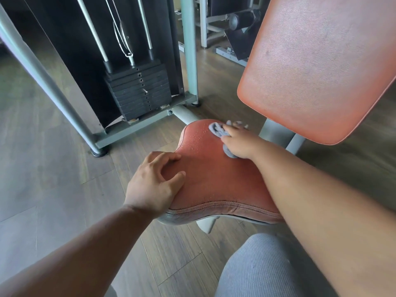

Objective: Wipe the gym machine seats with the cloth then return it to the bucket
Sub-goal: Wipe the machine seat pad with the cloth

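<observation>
Wooden floorboards [53, 168] are running under a grey-framed gym machine, with its black weight stack [139, 91] standing behind the seat and a second machine showing farther back. Low in the middle, the orange seat [214, 179] is sitting on its grey post, and the orange backrest [317, 67] is tilting up and away at the right.

The right hand [240, 142] is reaching across to the far end of the seat, near the backrest, and is grasping the bluish cloth [216, 128] bunched beneath its fingers, pressing it flat against the vinyl. Small droplets are glistening on the surface just left of the cloth, so that part probably is awaiting a pass. The left hand [156, 183] is resting on the seat's near left edge with fingers loosely curled over the padding, holding nothing; it seems to be bracing the person's lean and steadying the seat against the rubbing.

A knee in pale ribbed fabric [263, 269] is showing at the bottom. No bucket is appearing anywhere in view, so returning the cloth seems a later step.
</observation>
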Demonstrator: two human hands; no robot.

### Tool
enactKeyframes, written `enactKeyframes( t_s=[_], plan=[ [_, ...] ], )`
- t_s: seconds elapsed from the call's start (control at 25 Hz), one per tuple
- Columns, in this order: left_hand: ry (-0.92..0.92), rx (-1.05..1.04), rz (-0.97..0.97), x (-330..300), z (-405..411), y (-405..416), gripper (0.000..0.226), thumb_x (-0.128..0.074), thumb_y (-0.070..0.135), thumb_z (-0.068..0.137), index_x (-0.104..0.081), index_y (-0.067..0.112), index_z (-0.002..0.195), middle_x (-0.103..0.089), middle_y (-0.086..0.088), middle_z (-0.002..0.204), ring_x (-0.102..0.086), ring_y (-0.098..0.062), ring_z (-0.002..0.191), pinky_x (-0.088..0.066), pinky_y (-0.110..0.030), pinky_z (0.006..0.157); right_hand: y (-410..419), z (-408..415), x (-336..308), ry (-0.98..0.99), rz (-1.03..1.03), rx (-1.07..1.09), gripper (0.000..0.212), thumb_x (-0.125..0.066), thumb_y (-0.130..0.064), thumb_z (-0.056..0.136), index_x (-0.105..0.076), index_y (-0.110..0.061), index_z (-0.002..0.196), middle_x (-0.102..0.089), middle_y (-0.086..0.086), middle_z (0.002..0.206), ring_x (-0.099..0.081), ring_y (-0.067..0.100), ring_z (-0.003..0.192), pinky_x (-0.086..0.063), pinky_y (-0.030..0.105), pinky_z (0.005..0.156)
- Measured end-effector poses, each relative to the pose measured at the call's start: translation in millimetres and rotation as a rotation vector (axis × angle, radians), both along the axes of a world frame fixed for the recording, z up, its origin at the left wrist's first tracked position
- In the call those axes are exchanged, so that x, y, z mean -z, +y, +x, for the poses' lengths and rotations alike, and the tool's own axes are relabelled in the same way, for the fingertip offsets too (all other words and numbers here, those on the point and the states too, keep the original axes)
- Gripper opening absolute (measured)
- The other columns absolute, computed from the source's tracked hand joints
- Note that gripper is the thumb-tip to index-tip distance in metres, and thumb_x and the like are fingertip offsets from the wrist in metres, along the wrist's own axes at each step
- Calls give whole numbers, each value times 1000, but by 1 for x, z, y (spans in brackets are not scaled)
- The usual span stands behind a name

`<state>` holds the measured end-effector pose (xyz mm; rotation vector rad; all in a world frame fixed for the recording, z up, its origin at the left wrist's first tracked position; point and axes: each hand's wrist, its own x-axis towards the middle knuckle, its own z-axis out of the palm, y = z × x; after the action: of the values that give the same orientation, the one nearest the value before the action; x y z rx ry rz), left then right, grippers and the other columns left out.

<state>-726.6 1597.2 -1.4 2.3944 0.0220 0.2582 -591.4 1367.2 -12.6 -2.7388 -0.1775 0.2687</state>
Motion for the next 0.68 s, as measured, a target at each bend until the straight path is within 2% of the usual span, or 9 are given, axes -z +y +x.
enactKeyframes(
  t_s=[0.16,0.24,0.32,0.4,0.44,0.52,0.56,0.64,0.68],
  plan=[
    [-3,5,2,-1,0,0,44,-55,53,71,-64,43,113,-53,26,119,-51,0,109,-42,-28,88,7,-25,-5,-64,19,-206,54,-31,-34,103,-19,-38,155,-6,-12,166,-5,19,152,-5,35,120],
    [-16,17,-2,1,0,1,43,-56,53,72,-64,43,113,-53,25,118,-51,0,108,-41,-26,86,-19,-41,3,-79,26,-182,53,-31,-37,104,-18,-38,155,-4,-15,165,-5,15,152,-6,33,120],
    [-25,15,-2,2,1,3,44,-55,54,72,-64,43,113,-53,26,118,-52,0,109,-41,-26,87,-28,-9,1,-9,-10,-56,47,-33,-34,102,-33,-37,149,-21,-6,163,-22,22,148,-18,38,117],
    [-17,15,7,2,1,2,45,-53,55,71,-64,44,113,-53,27,118,-51,0,111,-42,-26,89,-2,36,0,42,8,-40,32,-33,-26,99,-47,-30,128,-48,6,137,-40,29,135,-28,39,105],
    [-16,14,8,2,1,2,45,-52,55,71,-63,44,113,-53,27,118,-51,0,112,-43,-27,90,23,51,1,38,15,-65,30,-33,-25,98,-48,-27,125,-50,6,129,-41,30,132,-29,39,102],
    [-19,12,6,2,1,2,47,-50,56,70,-63,44,113,-53,27,119,-51,0,113,-45,-30,94,63,61,-4,1,-21,-192,42,-32,-33,98,-42,-29,139,-39,4,146,-31,29,138,-27,42,110],
    [-14,12,8,2,1,2,48,-50,56,70,-62,44,114,-53,27,119,-50,0,113,-45,-31,95,69,53,-5,-1,-69,-253,49,-29,-38,97,-35,-37,146,-29,-1,156,-25,28,143,-22,46,114],
    [0,13,13,1,0,1,48,-49,57,70,-62,44,115,-53,26,119,-50,0,114,-45,-31,95,50,22,-1,-35,-45,-343,57,-24,-47,92,-23,-50,150,-15,-14,163,-15,26,149,-15,47,119],
    [-4,16,10,1,0,2,48,-49,57,70,-62,44,115,-53,26,119,-50,0,113,-45,-31,95,30,14,5,-37,-7,-314,58,-25,-47,93,-20,-50,151,-12,-14,164,-13,25,150,-13,45,120]
  ],
)
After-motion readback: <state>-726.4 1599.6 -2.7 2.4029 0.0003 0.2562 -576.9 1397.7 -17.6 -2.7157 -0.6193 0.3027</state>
